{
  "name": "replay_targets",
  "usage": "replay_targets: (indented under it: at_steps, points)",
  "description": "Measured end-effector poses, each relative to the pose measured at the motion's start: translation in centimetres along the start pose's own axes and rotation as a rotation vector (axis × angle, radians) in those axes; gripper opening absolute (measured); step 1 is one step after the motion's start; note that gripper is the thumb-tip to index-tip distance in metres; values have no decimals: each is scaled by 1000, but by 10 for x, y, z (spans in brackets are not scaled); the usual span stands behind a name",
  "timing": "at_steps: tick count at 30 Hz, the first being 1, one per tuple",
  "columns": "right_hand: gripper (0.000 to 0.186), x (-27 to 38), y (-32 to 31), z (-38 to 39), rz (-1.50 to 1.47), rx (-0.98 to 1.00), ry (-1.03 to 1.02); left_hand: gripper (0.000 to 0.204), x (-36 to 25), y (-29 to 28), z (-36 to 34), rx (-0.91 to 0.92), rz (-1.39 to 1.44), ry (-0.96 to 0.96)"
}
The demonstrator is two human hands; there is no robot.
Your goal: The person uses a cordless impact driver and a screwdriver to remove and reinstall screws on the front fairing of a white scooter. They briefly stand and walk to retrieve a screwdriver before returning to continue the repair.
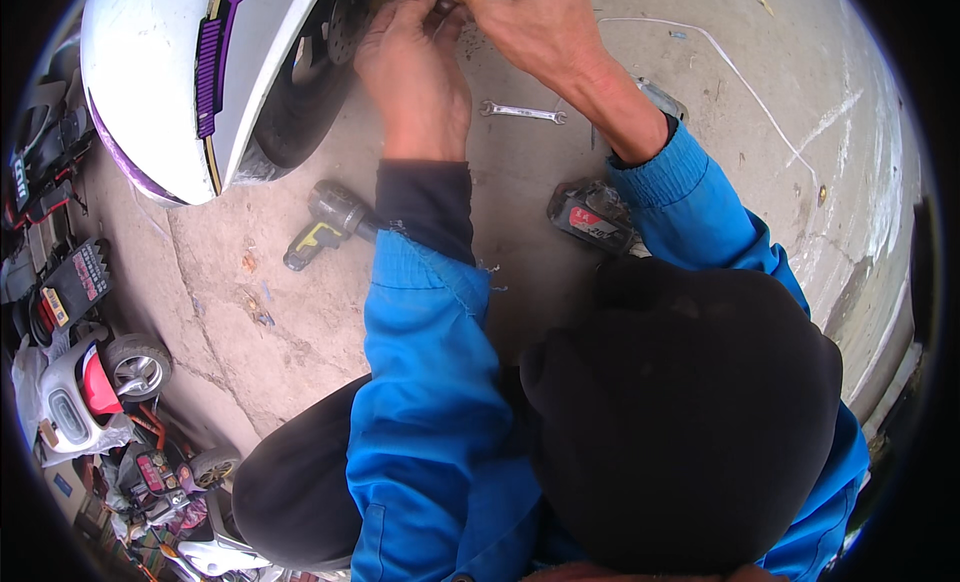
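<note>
My left hand [415, 82] is raised at the top centre, fingers curled beside the dark wheel [300, 102] and its metal disc [345, 22]. My right hand [520, 27] meets it at the top edge, fingers bent; what they grip is hidden. The white scooter panel [150, 82] with purple trim fills the upper left. An open-ended wrench [522, 112] lies on the concrete just below my hands. A yellow-and-grey power tool [318, 232] lies left of my left forearm, and a black-and-red battery [590, 220] sits under my right forearm.
Other scooters and parts [95, 382] crowd the left rim on the concrete floor [240, 342]. A thin white cord [745, 77] runs across the right side. My bent knee [290, 482] is at the lower left and a dark rounded shape [680, 422] covers the lower centre-right.
</note>
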State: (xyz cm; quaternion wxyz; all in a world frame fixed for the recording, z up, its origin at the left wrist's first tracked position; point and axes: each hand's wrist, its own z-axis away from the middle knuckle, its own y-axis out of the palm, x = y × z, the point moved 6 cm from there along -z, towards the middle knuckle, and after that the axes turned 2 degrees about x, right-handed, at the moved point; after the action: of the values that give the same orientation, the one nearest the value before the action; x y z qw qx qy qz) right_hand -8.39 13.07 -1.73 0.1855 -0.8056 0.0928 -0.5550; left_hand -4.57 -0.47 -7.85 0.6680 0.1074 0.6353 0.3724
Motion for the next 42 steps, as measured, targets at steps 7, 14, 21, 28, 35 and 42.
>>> replay_targets:
  at_steps: [7,14,21,28,35,42]
  points:
    - [23,1,0,1,-9,2,-3,22,1,1,-1,3,23,7]
    - [24,-6,3,-2,-32,17,-79,22,0,1,0,-32,16,14]
    - [27,-8,5,-5,-72,85,-54,23,-1,0,-1,-42,24,0]
    - [30,-13,7,-4,-41,77,-71,23,3,1,-1,-52,53,-11]
    - [33,-19,10,-4,-92,91,-13,22,2,1,-2,-40,55,-8]
    - [26,-18,11,1,-260,59,51,20,2,0,-4,-31,57,-16]
